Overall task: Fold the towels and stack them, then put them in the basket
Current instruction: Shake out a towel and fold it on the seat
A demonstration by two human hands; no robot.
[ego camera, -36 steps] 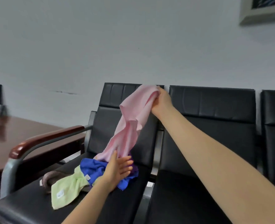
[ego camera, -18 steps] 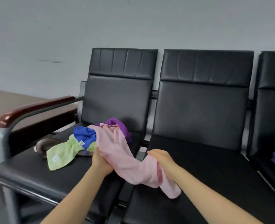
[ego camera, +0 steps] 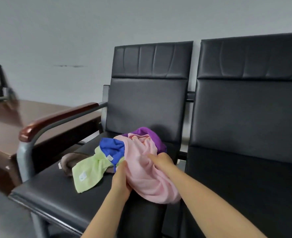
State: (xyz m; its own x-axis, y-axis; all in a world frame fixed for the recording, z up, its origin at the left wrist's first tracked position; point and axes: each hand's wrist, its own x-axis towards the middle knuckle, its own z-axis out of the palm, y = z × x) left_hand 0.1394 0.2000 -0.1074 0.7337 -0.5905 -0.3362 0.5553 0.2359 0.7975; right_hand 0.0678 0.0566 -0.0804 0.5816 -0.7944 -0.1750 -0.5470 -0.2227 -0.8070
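Pink towel (ego camera: pixel 142 170), bunched and creased, is gripped by both hands, left (ego camera: pixel 120 179) and right (ego camera: pixel 160 160), seemingly unfolded.

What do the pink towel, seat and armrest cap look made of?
Pink towel: soft matte fabric, likely microfibre; it bunches in limp folds.
Seat: black leather or leatherette, judging by its smooth sheen and stitched panels.
Armrest cap: glossy reddish-brown, probably varnished wood, on a grey metal frame.
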